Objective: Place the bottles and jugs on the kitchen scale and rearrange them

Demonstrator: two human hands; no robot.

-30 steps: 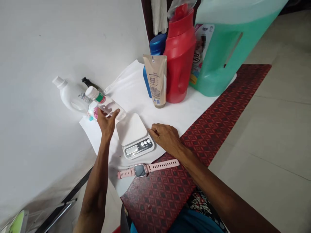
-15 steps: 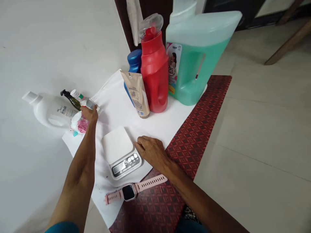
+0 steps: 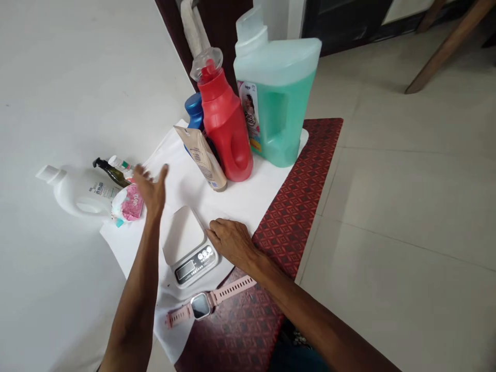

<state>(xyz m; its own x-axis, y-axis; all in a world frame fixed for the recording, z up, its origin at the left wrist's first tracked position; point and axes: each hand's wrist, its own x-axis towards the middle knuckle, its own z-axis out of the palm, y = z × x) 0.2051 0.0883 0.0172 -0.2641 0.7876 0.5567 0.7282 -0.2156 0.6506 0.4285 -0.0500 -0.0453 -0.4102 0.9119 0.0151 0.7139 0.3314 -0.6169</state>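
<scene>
My left hand [image 3: 150,190] is raised with its fingers spread and holds nothing. It is in front of a clear bottle with a white cap [image 3: 115,161], which it partly hides, and close to a pink and white packet [image 3: 132,202]. My right hand [image 3: 230,240] lies on the white cloth with its fingers curled in, right by the edge of a white digital kitchen scale [image 3: 185,235]. Nothing shows in that hand, and its fingertips are partly hidden. The scale's plate carries nothing. Below it lies a smartwatch [image 3: 200,306] with a pink strap.
A white jug [image 3: 79,191] and a dark pump bottle [image 3: 112,173] lean by the wall at left. At the back stand a beige tube [image 3: 201,157], a red bottle [image 3: 225,126], a blue bottle [image 3: 195,109] and a large green-liquid jug [image 3: 277,103]. A red patterned mat [image 3: 306,191] borders the cloth.
My left hand has let go of the clear bottle, drawn back to the right and spread its fingers. My right hand has stayed beside the scale. The camera view has shifted somewhat.
</scene>
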